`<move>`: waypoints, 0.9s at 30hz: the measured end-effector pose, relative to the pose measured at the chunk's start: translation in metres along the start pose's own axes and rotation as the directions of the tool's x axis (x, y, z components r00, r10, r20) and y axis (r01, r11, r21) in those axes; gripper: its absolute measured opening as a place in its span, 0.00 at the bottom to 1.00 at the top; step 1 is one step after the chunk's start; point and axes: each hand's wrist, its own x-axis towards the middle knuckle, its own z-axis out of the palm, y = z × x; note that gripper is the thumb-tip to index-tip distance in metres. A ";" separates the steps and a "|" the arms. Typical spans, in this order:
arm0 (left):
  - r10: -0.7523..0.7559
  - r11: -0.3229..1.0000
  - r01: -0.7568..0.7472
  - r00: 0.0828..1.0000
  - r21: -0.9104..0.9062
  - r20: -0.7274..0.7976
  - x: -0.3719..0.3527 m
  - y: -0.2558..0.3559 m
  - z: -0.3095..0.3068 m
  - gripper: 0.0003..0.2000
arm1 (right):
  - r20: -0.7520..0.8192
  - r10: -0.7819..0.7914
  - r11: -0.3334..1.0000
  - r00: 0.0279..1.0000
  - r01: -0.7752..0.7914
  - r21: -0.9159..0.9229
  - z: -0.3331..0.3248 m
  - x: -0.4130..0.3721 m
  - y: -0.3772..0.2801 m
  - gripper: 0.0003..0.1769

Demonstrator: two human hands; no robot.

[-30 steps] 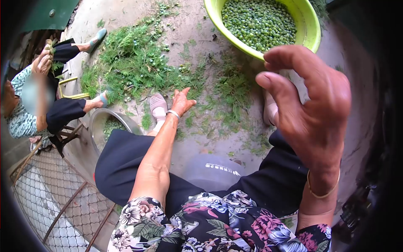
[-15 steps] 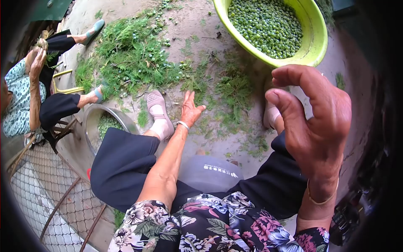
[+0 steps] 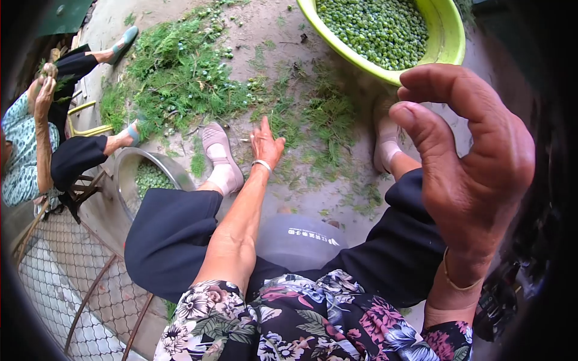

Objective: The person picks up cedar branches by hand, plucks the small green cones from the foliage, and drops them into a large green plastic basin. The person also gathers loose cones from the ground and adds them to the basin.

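Observation:
My left hand [image 3: 265, 144] reaches down to the ground with fingers spread, close to scattered green sprigs [image 3: 313, 120], and holds nothing. My right hand [image 3: 472, 162] is raised near the camera, fingers loosely curled and apart, empty. A lime-green basin [image 3: 448, 42] full of small green seeds [image 3: 373, 27] stands on the ground just beyond my right hand. A big heap of green twigs [image 3: 174, 72] lies further left. I sit with my feet on the ground on either side of my left hand.
A metal bowl [image 3: 123, 171] with green seeds sits by my left knee. Another person [image 3: 27, 150] sits at the left on a low stool, hands raised with a sprig. A wire mesh frame [image 3: 66, 283] lies at lower left. A grey stool seat [image 3: 301, 237] shows between my legs.
My left hand has shifted slightly left over the ground among the sprigs. My right hand has come higher and closer to the camera. The view has tilted a little.

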 end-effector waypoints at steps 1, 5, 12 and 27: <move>-0.061 0.996 0.064 0.996 -0.054 0.063 0.004 0.006 0.002 0.46 | -0.029 0.002 1.000 1.000 -0.002 0.002 0.000 0.000 0.001 0.10; -0.085 0.991 0.084 0.996 0.103 0.006 0.004 0.047 0.012 0.43 | 0.024 0.070 0.991 0.997 -0.066 -0.115 -0.001 0.004 -0.006 0.09; 0.124 0.992 -0.120 0.986 0.042 -0.110 0.017 0.027 0.052 0.09 | 0.074 0.064 0.988 0.995 -0.053 -0.144 0.007 0.005 -0.004 0.09; 0.269 0.944 -0.276 0.961 0.178 0.064 0.090 0.076 0.008 0.34 | 0.157 -0.065 0.995 0.985 0.052 0.080 0.015 0.008 0.002 0.09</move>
